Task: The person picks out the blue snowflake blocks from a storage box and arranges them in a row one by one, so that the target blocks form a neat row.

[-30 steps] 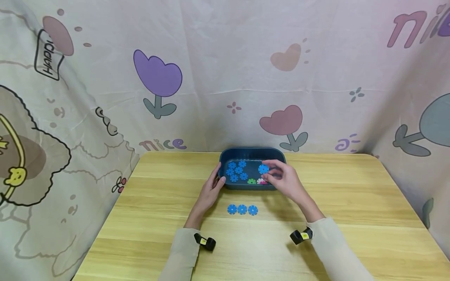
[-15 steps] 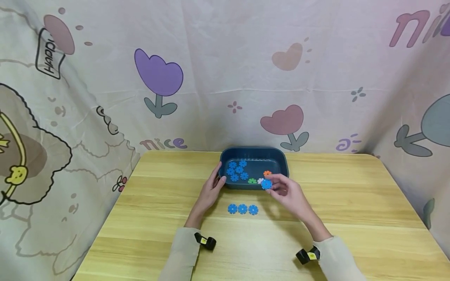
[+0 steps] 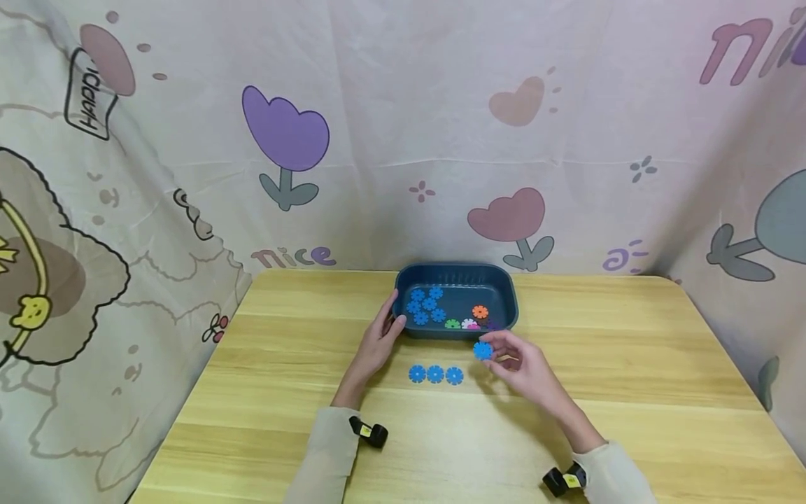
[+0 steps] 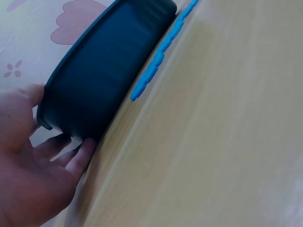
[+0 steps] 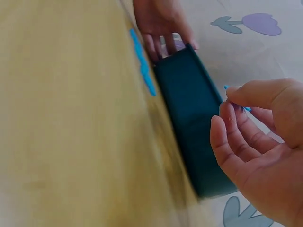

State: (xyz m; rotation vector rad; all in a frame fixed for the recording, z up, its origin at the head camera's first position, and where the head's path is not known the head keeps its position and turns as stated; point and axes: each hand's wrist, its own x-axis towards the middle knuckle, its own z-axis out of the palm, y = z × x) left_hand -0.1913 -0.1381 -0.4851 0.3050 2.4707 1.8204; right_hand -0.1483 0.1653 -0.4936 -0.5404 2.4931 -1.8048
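In the head view my right hand (image 3: 519,367) pinches a blue snowflake disc (image 3: 483,351) between thumb and fingers, just in front of the dark teal bin (image 3: 441,334). The right wrist view shows only slivers of this disc behind the thumb. My left hand (image 3: 380,339) holds the bin's left end, its thumb and fingers against the rim and outer side (image 4: 94,71). On the table ahead of the bin, three blue snowflake discs (image 3: 435,374) lie flat in a row.
Inside the bin, several blue discs (image 3: 429,304) are grouped at the left. An orange disc (image 3: 481,312), a green disc (image 3: 453,324) and a white one (image 3: 469,324) sit toward the right and front. A printed cloth (image 3: 378,140) hangs behind the wooden table (image 3: 302,336).
My right hand has come out of the bin toward me, over its front rim, carrying the blue disc. The orange disc has come into sight. My left hand stays on the bin.
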